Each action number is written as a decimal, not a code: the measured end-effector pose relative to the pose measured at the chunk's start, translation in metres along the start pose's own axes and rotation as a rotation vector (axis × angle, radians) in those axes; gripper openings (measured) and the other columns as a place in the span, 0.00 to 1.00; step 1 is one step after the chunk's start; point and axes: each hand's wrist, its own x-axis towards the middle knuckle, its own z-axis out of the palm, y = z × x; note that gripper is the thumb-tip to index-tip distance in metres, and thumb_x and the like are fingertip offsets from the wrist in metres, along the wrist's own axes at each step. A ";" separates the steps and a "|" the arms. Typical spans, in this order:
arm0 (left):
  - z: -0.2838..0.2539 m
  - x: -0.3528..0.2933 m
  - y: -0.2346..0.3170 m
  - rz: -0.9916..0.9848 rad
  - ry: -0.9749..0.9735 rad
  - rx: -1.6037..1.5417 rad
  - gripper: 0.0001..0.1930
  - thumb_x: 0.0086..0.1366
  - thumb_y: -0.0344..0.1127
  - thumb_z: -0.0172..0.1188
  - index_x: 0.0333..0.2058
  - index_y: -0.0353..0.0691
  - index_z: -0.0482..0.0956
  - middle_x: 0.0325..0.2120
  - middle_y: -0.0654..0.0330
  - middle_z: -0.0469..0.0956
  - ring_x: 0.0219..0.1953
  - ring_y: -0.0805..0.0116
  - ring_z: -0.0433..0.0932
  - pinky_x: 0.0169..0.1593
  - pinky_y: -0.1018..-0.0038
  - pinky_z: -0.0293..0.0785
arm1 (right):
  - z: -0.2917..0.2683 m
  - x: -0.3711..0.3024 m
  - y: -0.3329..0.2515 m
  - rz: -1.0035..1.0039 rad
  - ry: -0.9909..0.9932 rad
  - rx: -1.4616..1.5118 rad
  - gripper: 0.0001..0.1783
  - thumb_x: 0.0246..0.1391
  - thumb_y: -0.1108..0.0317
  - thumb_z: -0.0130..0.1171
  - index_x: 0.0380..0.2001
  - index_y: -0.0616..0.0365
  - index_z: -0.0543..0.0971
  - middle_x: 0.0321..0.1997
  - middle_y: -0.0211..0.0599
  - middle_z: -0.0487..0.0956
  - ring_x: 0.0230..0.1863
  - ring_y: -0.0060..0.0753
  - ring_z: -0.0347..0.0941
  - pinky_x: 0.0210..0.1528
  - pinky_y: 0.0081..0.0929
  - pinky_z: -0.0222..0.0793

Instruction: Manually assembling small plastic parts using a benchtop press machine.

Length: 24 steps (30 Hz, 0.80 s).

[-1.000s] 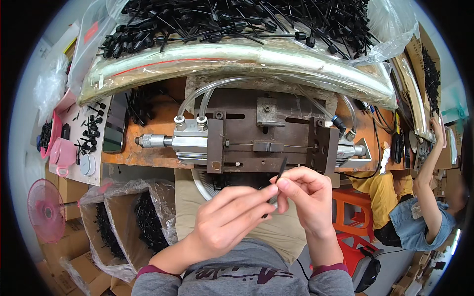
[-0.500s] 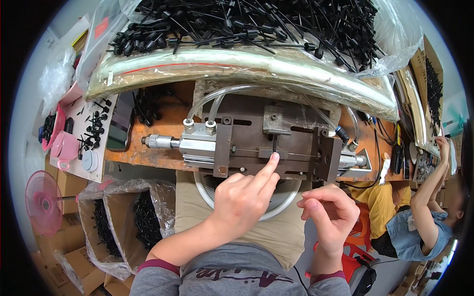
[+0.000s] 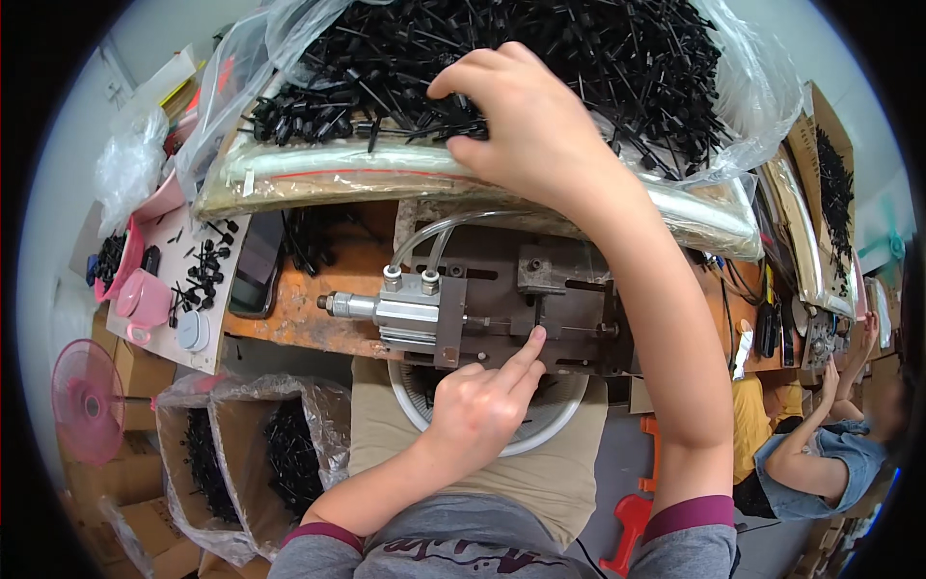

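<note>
Left hand (image 3: 482, 405) at the bench centre: index finger stretched out, its tip resting on the near end of a slim black part (image 3: 538, 311). Other fingers loosely bent, gripping nothing visible. The part lies in the middle of a dark brown metal fixture (image 3: 492, 256), running far to near, just on the near side of a grey bracket (image 3: 537, 265).

Right hand (image 3: 521, 121) reaches across to the far side, over a heap of black stemmed pieces (image 3: 386, 63). Thumb and fingers curved but well parted, hand unclenched, nothing seen between them; whether the fingertips touch the heap, cannot tell. Heap lies behind a plastic-wrapped edge (image 3: 357, 179).

Silver cylinder (image 3: 407, 323) on the fixture's left, clear hoses (image 3: 417, 234) rising from it. White basket (image 3: 555, 436) over the lap, below the fixture's near edge.

Farther left: dark phone (image 3: 256, 265) on the orange bench (image 3: 294, 318), pink cup (image 3: 145, 299) beside a round white lid (image 3: 193, 331). Pink fan (image 3: 89, 398) near left. Co-worker (image 3: 820, 463) on the right, arms raised.
</note>
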 end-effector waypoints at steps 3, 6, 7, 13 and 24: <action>-0.003 -0.001 0.001 0.003 0.000 -0.040 0.11 0.48 0.29 0.70 0.33 0.38 0.83 0.51 0.55 0.81 0.17 0.71 0.74 0.24 0.79 0.69 | 0.019 0.011 0.011 0.022 -0.096 -0.141 0.19 0.45 0.72 0.63 0.45 0.52 0.82 0.46 0.39 0.79 0.52 0.45 0.73 0.54 0.39 0.73; -0.010 -0.006 -0.002 0.039 -0.027 -0.058 0.10 0.52 0.28 0.67 0.34 0.35 0.82 0.51 0.51 0.80 0.18 0.71 0.75 0.25 0.78 0.70 | 0.012 0.015 0.017 0.114 -0.241 -0.102 0.19 0.47 0.73 0.61 0.46 0.51 0.81 0.50 0.40 0.76 0.52 0.46 0.74 0.55 0.39 0.73; -0.013 -0.009 -0.002 0.055 -0.040 -0.055 0.09 0.53 0.28 0.65 0.35 0.34 0.81 0.50 0.49 0.80 0.19 0.71 0.76 0.25 0.78 0.70 | 0.008 0.014 0.018 0.126 -0.274 -0.099 0.20 0.46 0.73 0.61 0.46 0.52 0.80 0.50 0.39 0.76 0.52 0.45 0.75 0.56 0.39 0.73; -0.028 -0.025 0.008 0.004 -0.102 -0.283 0.11 0.52 0.35 0.71 0.35 0.41 0.83 0.51 0.59 0.81 0.19 0.71 0.76 0.24 0.79 0.72 | -0.013 -0.012 0.045 0.081 -0.221 0.002 0.13 0.46 0.77 0.63 0.39 0.57 0.81 0.44 0.38 0.76 0.48 0.44 0.76 0.51 0.36 0.73; -0.014 -0.061 0.002 0.026 -0.264 -0.392 0.14 0.55 0.38 0.70 0.39 0.43 0.82 0.56 0.59 0.77 0.21 0.66 0.79 0.27 0.74 0.77 | -0.042 -0.051 0.075 0.106 -0.057 0.078 0.09 0.47 0.72 0.67 0.35 0.57 0.82 0.37 0.37 0.78 0.42 0.45 0.77 0.47 0.36 0.72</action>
